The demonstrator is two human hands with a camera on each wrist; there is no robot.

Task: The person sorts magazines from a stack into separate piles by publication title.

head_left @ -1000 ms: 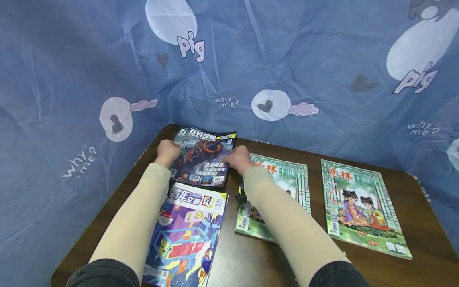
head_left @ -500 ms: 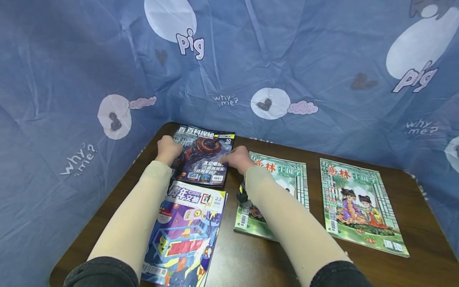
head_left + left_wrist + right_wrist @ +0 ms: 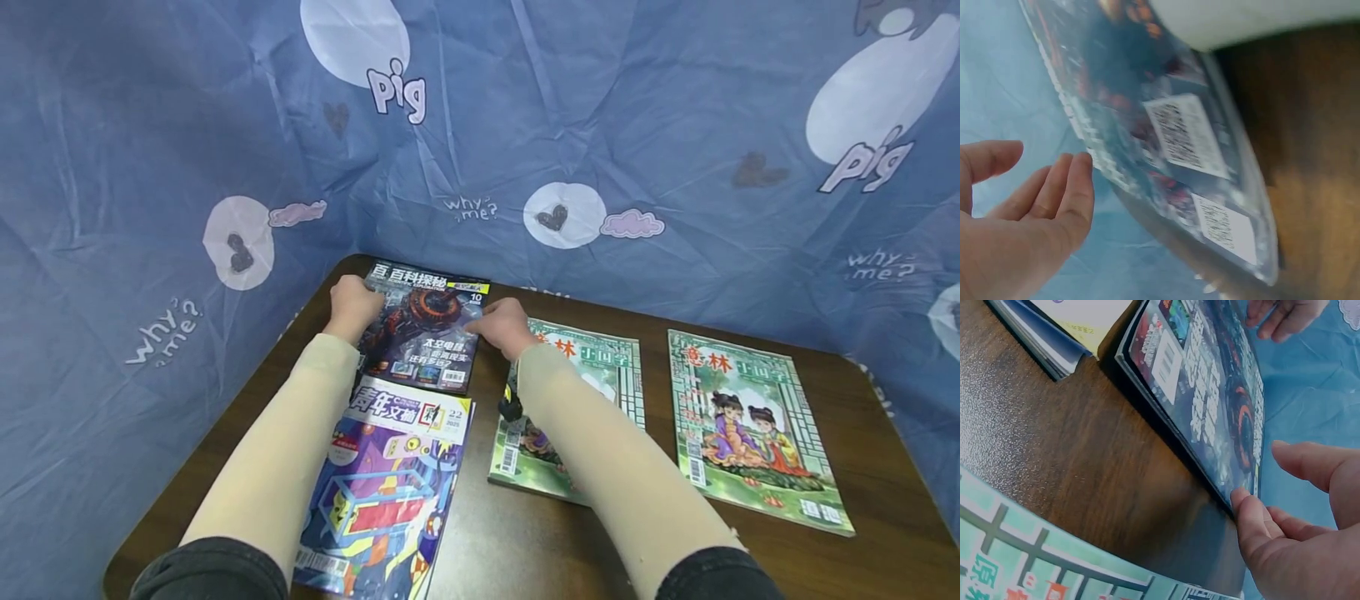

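Note:
Two dark science magazines (image 3: pixel 427 325) lie stacked at the far left of the table, the upper one shifted slightly right so a strip of the lower shows. My left hand (image 3: pixel 354 307) is at the stack's left side. In the left wrist view its fingers (image 3: pixel 1075 194) are extended with fingertips right at the cover's edge, thumb apart. At the right side is my right hand (image 3: pixel 504 327). Its fingertips (image 3: pixel 1240 499) touch the stack's edge in the right wrist view, while the thumb stands off the cover.
A purple youth magazine (image 3: pixel 382 492) lies just in front of the stack. Two green magazines lie to the right, one (image 3: pixel 517 467) partly under my right forearm, the other (image 3: pixel 757 433) farther right. A blue printed cloth (image 3: pixel 480 125) hangs behind the wooden table (image 3: pixel 525 542).
The upper dark magazine has settled flatter and shifted slightly left over the lower one. Both hands have stayed at its sides with only small movements.

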